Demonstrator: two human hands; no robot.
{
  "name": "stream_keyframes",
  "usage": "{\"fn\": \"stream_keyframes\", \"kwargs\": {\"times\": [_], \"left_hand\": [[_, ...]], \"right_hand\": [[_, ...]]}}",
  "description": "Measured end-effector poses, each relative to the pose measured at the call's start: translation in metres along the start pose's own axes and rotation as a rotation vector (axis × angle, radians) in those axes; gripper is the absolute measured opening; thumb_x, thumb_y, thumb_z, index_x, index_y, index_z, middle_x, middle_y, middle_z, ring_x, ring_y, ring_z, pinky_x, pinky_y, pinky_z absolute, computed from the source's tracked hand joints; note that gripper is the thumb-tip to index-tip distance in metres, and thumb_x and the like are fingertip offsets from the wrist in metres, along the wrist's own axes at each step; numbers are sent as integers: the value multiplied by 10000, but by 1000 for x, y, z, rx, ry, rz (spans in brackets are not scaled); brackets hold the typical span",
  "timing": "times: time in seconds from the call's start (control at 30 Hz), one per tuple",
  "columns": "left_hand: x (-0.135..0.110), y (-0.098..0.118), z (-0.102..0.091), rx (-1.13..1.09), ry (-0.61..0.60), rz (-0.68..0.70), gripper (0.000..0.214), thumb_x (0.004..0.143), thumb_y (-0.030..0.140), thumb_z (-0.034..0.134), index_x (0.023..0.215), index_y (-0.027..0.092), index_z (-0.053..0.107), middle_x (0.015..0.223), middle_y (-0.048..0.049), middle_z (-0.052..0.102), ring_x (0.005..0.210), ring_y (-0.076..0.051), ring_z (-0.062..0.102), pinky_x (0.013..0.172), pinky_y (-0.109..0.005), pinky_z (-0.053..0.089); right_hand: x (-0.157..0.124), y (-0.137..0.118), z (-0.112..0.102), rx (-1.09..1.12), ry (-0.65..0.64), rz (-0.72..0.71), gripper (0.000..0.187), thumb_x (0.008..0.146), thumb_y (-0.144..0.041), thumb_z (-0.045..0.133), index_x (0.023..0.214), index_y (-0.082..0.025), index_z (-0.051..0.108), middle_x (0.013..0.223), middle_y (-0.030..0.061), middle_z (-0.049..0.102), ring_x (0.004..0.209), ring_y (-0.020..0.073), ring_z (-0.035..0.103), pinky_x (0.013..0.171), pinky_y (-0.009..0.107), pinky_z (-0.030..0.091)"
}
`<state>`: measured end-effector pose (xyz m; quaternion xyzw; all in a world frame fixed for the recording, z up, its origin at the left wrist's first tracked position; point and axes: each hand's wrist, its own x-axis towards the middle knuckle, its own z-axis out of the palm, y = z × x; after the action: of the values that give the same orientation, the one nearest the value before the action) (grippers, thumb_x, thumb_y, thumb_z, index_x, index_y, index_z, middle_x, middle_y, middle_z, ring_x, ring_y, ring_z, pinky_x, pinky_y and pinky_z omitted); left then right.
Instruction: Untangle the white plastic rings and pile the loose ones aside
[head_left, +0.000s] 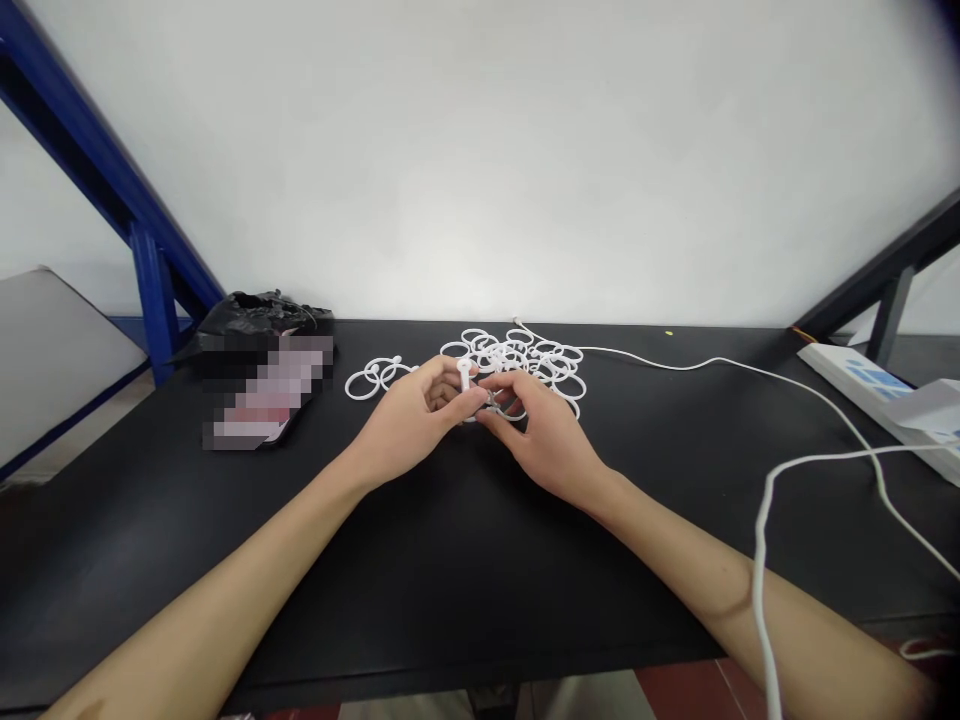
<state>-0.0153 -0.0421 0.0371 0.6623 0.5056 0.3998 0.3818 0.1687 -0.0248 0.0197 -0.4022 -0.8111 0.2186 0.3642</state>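
Observation:
My left hand (411,418) is closed, its thumb and fingers pinching a small white piece with a round head (464,374) that stands up above the fingertips. Close beside it, my right hand (546,432) is also closed, with a thin white ring (511,414) at its fingers. A small greyish part shows where the fingertips of both hands meet; its shape is too small to make out. Just behind the hands lies a loose pile of white rings (555,352) with small knobs. A few similar rings (363,384) lie to the left of my left hand.
On the black table (465,570), a partly blurred flat object (274,395) and a crumpled black plastic bag (262,312) lie at left. A white cable (660,364) runs rightward, looping over my right forearm. A white-and-blue box (862,385) is at right. Blue posts (154,290) stand at left.

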Motion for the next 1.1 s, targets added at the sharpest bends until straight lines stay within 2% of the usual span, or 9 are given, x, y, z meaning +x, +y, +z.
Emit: {"fn": "stream_keyframes", "kwargs": {"times": [0.13, 0.23, 0.3, 0.5, 0.67, 0.93, 1.1], "left_hand": [[-1, 1, 0, -45, -9, 17, 345, 869, 477, 609, 1116, 235, 603, 962, 2, 688, 899, -154, 647, 816, -283, 520], [-1, 2, -2, -33, 1, 31, 346, 869, 458, 619, 1138, 241, 610, 1093, -13, 683, 1009, -174, 637, 889, -297, 507], [0, 2, -3, -22, 13, 28, 369, 864, 455, 626, 1164, 242, 599, 1110, -20, 677, 1026, -184, 635, 904, -314, 508], [1, 1, -2, -75, -26, 1, 414, 862, 451, 626, 1219, 254, 547, 1085, -29, 681, 964, -190, 666, 870, -346, 537], [1, -1, -1, -181, -51, -7, 407, 836, 386, 673, 1200, 259, 542, 1176, -35, 671, 1060, -205, 657, 908, -343, 539], [1, 2, -4, -230, -27, -4, 405, 825, 336, 683, 1200, 238, 564, 1159, -37, 685, 1047, -192, 662, 928, -331, 526], [0, 2, -6, -113, -12, -27, 432, 834, 392, 667, 1239, 257, 598, 1045, -26, 731, 952, -198, 681, 886, -345, 521]], "right_hand": [[2, -1, 0, 88, 55, 60, 107, 896, -198, 592, 986, -231, 639, 920, 10, 696, 782, 143, 633, 723, 294, 524], [3, -2, -1, 199, 98, 95, 62, 888, -220, 612, 939, -229, 646, 884, 2, 700, 804, 145, 653, 756, 297, 531], [3, -1, 0, 291, 121, 125, 44, 884, -261, 627, 907, -224, 634, 871, 1, 699, 803, 145, 661, 769, 301, 537], [3, 3, 3, 562, 83, 255, 188, 841, -372, 685, 857, -206, 598, 814, 0, 694, 789, 148, 679, 784, 304, 547], [6, 5, 3, 728, 90, 302, 239, 800, -394, 729, 830, -202, 590, 827, 3, 708, 790, 145, 688, 807, 307, 555], [7, 1, 1, 833, 117, 372, 286, 760, -415, 766, 821, -185, 606, 893, 30, 731, 831, 164, 712, 833, 326, 576], [7, 3, 2, 873, 150, 378, 285, 766, -403, 767, 851, -184, 607, 879, 27, 732, 818, 153, 710, 847, 321, 570]]}}
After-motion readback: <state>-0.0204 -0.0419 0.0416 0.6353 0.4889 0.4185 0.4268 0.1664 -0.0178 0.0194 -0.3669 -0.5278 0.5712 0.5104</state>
